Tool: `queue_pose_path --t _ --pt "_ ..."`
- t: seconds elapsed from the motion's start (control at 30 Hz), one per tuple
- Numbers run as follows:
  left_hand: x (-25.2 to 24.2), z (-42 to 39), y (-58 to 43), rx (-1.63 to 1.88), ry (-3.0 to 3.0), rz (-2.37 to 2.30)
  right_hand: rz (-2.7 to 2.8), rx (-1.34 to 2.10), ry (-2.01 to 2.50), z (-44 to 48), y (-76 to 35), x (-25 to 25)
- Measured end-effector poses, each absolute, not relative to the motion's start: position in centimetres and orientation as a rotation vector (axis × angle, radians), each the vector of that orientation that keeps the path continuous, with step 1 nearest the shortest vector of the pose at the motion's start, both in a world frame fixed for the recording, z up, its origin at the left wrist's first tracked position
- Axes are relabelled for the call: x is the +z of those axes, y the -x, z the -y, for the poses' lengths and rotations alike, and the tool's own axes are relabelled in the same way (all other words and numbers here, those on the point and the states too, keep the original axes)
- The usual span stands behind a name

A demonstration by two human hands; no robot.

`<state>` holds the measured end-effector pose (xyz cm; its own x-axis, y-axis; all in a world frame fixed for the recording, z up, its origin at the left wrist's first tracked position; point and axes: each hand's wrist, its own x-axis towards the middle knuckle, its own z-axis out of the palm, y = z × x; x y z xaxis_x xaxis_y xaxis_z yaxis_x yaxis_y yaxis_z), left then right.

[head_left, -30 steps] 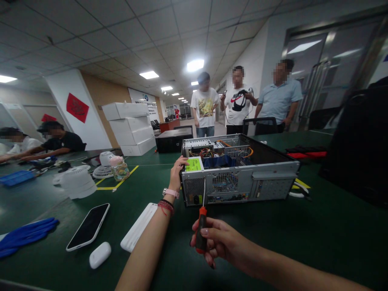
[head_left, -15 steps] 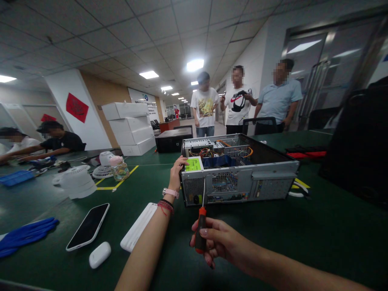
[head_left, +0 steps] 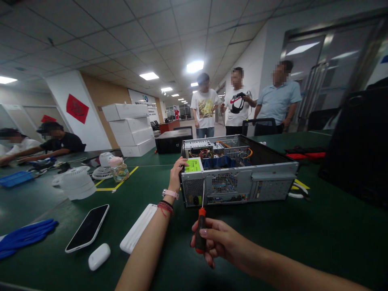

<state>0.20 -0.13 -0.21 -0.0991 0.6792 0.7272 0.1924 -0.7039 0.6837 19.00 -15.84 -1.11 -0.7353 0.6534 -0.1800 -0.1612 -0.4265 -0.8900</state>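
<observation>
Computer case (head_left: 266, 186) is lying on the green bench (head_left: 257, 242), roughly mid-span and back from the near edge, top side open, rear panel facing the wearer. Coloured cables (head_left: 206, 152) are showing inside. Right hand (head_left: 220, 238) is holding the screwdriver (head_left: 200, 234) by its red-and-black handle, fingertips pinching it; the shaft is pointing up across the rear panel, just right of the vent grille (head_left: 193, 188). Left hand (head_left: 176, 173) is resting against the case's near left corner, fingers lying over the top edge beside a yellow-green label (head_left: 193, 165); with the thumb out of sight, I cannot tell whether it is gripping. Near the left forearm, a white slab (head_left: 138, 228) is lying flat. Toward the bench's near left corner, a phone (head_left: 87, 228), a small white rounded case (head_left: 99, 257) and a blue glove (head_left: 28, 234) are lying apart. White boxes (head_left: 131, 129) are standing stacked toward the far edge.
</observation>
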Motion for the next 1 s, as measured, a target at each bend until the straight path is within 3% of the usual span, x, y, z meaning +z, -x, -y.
queue_pose_path --t 1.0 --pt "-0.3 -0.1 -0.1 1.870 -1.822 -0.928 1.081 2.209 0.840 17.1 -19.1 0.1"
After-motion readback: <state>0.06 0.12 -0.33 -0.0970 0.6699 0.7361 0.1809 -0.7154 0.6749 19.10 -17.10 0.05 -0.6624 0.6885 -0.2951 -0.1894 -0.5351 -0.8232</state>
